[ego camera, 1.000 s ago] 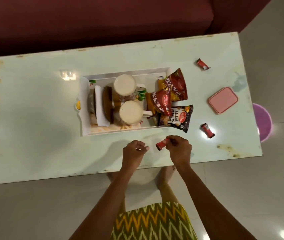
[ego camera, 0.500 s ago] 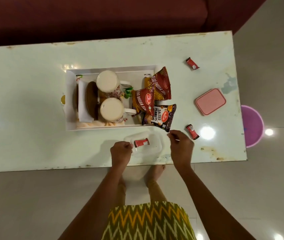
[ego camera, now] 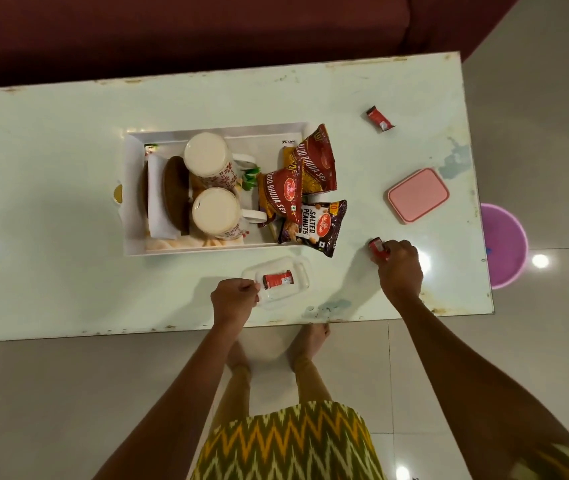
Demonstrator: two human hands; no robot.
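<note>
A clear plastic box [ego camera: 298, 276] sits near the table's front edge with one small red sachet [ego camera: 277, 279] lying inside. My left hand [ego camera: 235, 299] grips the box's left rim. To the right, my right hand [ego camera: 399, 268] pinches a second red sachet [ego camera: 377, 248] that lies on the table. A third red sachet [ego camera: 379, 119] rests alone at the far right. The pink lid [ego camera: 417, 195] lies flat on the table to the right.
A white tray [ego camera: 130, 188] holds two upturned mugs [ego camera: 214, 212], brown coasters, napkins and snack packets [ego camera: 312, 223] that hang over its right end. The pale table [ego camera: 51, 237] backs onto a maroon sofa [ego camera: 206, 29]. A purple tub [ego camera: 506, 244] stands on the floor at the right.
The red sachet from my right hand now lies inside the clear box. My right hand moved right and took hold of another sachet. My left hand stays at the box.
</note>
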